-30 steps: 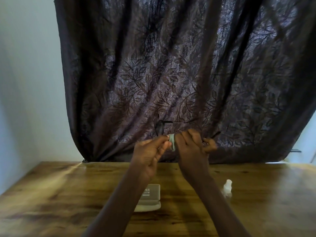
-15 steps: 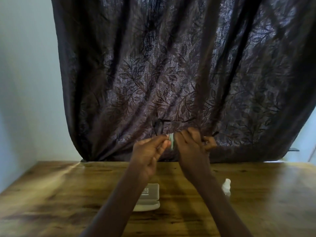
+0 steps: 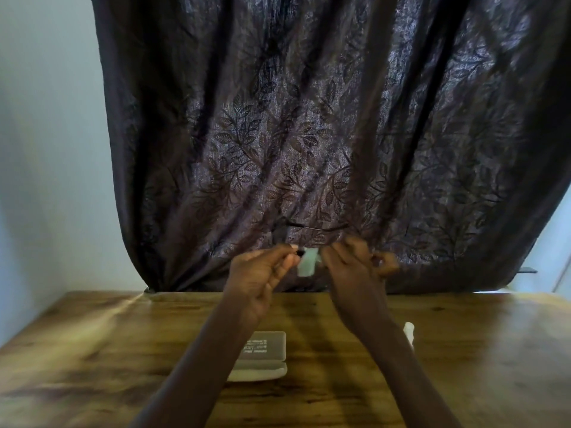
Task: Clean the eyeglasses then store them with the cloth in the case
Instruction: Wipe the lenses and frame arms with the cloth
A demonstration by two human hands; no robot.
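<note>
Both my hands are raised above the wooden table, in front of the dark curtain. My left hand pinches the dark-framed eyeglasses near the bridge. One temple arm runs to the right above my fingers. My right hand grips a pale green cloth and presses it on the glasses between the two hands. The lens under the cloth is hidden. The case lies open on the table below my wrists, grey with printed text inside.
A small white bottle stands on the table right of my right forearm. The dark leaf-patterned curtain hangs behind the table's far edge. A pale wall is at the left.
The glasses have tilted, and more of the cloth shows between my hands as my right hand rubs. Both hands stay at about the same place.
</note>
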